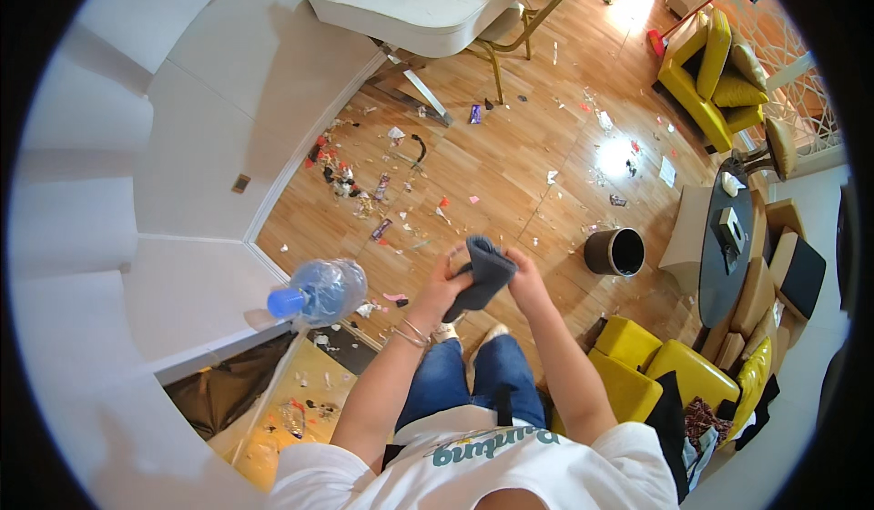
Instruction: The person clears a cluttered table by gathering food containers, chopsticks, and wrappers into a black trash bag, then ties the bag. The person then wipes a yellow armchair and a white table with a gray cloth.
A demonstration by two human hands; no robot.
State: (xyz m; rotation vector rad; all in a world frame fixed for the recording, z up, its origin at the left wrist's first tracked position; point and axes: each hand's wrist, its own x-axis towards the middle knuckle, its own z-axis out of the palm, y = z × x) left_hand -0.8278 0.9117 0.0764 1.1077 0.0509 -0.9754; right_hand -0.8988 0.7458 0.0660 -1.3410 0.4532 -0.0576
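A folded dark grey cloth (483, 274) is held up between my two hands, above the littered wooden floor. My left hand (450, 279), with bangles at its wrist, grips the cloth's left side, the thumb pressed against it. The upper right edge of the cloth is pinched by my right hand (522, 272). To the left of my hands is a large clear blue water bottle (326, 293) with a blue cap. Paper scraps, wrappers (381, 230) and other litter lie on the floor beyond the cloth.
A dark waste bin (599, 252) stands on the floor to the right. Beyond it is an oval dark-topped table (717, 264). Yellow armchairs (689, 373) stand at lower right and upper right. A white marble-look table (423, 15) and a gold-framed chair (493, 56) stand ahead.
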